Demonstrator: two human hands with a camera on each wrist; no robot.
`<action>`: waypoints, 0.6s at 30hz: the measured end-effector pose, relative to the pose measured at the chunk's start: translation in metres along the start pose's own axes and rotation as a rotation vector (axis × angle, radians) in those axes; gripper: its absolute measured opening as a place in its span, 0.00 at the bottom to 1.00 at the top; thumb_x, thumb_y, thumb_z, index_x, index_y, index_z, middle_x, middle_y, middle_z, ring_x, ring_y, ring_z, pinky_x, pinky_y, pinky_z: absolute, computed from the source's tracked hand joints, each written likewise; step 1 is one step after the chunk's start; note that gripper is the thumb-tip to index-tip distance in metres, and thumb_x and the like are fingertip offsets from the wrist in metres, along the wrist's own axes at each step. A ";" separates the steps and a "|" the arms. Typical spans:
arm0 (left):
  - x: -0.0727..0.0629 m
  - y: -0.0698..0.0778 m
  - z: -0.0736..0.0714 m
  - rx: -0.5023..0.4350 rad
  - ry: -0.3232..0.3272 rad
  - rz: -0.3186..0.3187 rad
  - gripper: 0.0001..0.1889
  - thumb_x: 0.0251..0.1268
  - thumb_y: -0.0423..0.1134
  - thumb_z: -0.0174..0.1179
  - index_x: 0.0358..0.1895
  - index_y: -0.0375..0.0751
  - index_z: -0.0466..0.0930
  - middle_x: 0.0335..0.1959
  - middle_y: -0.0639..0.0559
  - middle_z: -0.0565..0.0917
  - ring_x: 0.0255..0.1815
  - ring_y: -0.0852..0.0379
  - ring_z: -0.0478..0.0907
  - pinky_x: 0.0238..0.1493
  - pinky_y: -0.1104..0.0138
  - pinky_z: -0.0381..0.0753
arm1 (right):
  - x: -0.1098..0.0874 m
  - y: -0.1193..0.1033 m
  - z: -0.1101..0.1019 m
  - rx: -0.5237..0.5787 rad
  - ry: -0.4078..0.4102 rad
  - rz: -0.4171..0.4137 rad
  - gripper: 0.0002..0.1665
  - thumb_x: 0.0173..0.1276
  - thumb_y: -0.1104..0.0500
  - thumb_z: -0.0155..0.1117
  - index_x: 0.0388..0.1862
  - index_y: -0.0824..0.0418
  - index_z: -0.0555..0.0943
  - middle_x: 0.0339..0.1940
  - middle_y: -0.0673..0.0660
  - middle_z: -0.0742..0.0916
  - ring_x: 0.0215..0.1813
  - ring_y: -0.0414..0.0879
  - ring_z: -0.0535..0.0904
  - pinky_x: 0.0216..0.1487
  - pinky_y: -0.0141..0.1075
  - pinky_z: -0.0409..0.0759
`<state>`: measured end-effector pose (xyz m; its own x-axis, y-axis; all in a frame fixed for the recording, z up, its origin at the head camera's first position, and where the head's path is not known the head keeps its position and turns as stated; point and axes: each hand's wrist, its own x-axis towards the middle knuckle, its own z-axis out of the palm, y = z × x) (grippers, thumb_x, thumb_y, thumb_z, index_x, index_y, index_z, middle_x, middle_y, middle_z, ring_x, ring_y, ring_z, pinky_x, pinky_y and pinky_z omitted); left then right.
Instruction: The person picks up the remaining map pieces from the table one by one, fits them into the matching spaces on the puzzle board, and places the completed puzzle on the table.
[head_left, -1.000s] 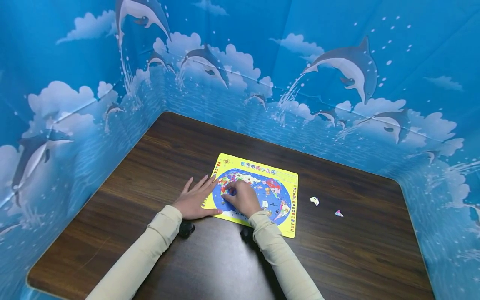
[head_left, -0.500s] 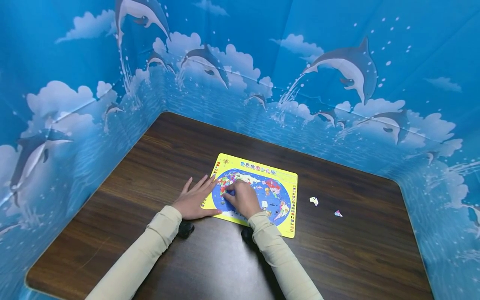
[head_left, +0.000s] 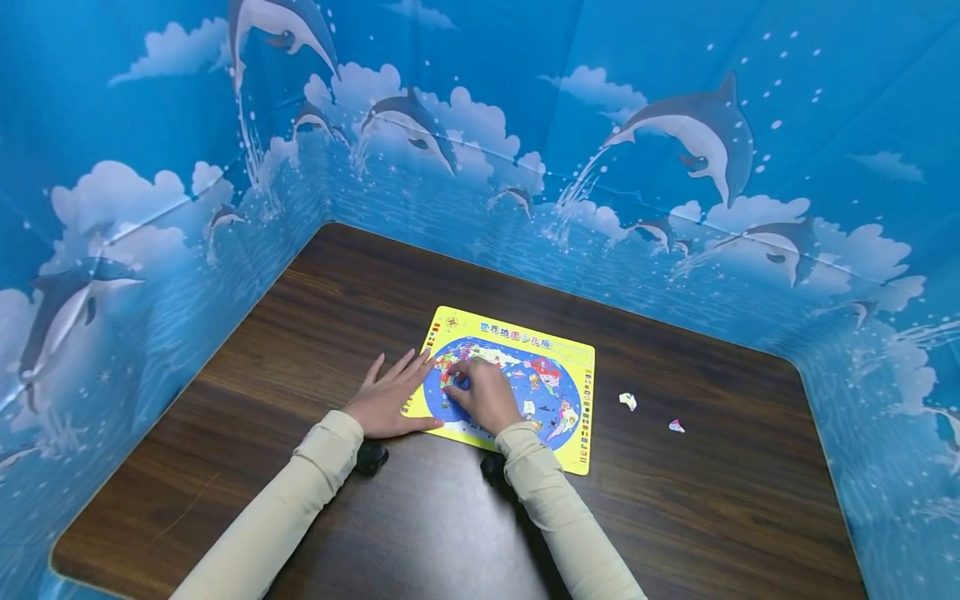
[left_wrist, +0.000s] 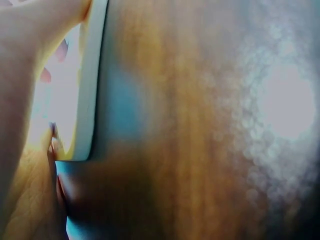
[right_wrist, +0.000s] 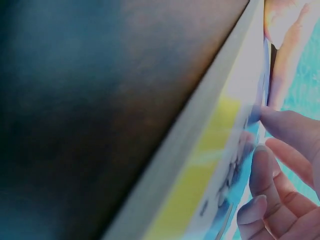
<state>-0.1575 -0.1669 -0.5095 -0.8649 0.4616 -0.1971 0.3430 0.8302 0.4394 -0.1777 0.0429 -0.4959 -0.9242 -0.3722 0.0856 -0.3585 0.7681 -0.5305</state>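
A yellow-bordered world map puzzle board [head_left: 573, 354] with a blue oval map lies on the dark table. My left hand [head_left: 390, 402] is spread flat, its fingers and thumb resting over the board's left edge. My right hand [head_left: 487, 396] bends over the left part of the map, with thumb and index finger curved toward each other at the board's surface. In the right wrist view, the thumb [right_wrist: 292, 130] touches the board and the other fingers are curled. Whether a piece sits between the fingertips is hidden. Two loose puzzle pieces lie right of the board: a whitish piece [head_left: 628, 402] and a pinkish piece [head_left: 677, 426].
The brown wooden table [head_left: 720, 517] is bordered at the back and sides by a blue curtain [head_left: 465, 200] printed with dolphins. A black wrist device [head_left: 371, 458] shows under the left wrist, and another black device [head_left: 492, 469] under the right.
The right thumb and index finger make very slight movements over the left part of the map. The left hand, the board and both loose pieces stay in place.
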 end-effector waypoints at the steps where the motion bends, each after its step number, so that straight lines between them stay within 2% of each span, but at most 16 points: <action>1: 0.000 0.000 0.000 0.001 0.000 0.000 0.54 0.65 0.71 0.59 0.85 0.44 0.48 0.86 0.46 0.49 0.86 0.43 0.39 0.79 0.37 0.29 | 0.000 0.000 0.000 0.003 0.001 0.002 0.16 0.66 0.54 0.78 0.50 0.61 0.90 0.41 0.55 0.91 0.41 0.46 0.85 0.45 0.40 0.85; 12: 0.002 0.002 0.003 0.012 -0.015 -0.009 0.55 0.64 0.72 0.58 0.85 0.44 0.48 0.86 0.47 0.48 0.86 0.44 0.39 0.79 0.37 0.29 | -0.001 0.002 -0.004 0.020 -0.041 0.055 0.24 0.69 0.53 0.75 0.61 0.61 0.85 0.38 0.55 0.88 0.37 0.44 0.82 0.41 0.37 0.82; 15: 0.001 0.001 0.000 0.005 0.005 -0.004 0.55 0.64 0.72 0.59 0.85 0.43 0.49 0.86 0.46 0.49 0.86 0.43 0.39 0.79 0.37 0.30 | -0.007 0.006 -0.017 0.068 -0.019 0.060 0.25 0.70 0.55 0.74 0.63 0.62 0.84 0.40 0.56 0.88 0.37 0.45 0.82 0.40 0.37 0.82; 18: 0.001 0.002 0.000 -0.015 0.031 0.010 0.55 0.63 0.70 0.61 0.84 0.42 0.50 0.86 0.45 0.49 0.86 0.41 0.40 0.79 0.36 0.30 | -0.021 0.023 -0.038 0.107 0.034 0.104 0.22 0.70 0.58 0.73 0.61 0.63 0.85 0.42 0.57 0.88 0.37 0.46 0.83 0.39 0.39 0.83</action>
<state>-0.1579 -0.1645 -0.5092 -0.8724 0.4600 -0.1653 0.3465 0.8205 0.4547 -0.1714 0.0883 -0.4779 -0.9602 -0.2742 0.0532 -0.2461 0.7408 -0.6250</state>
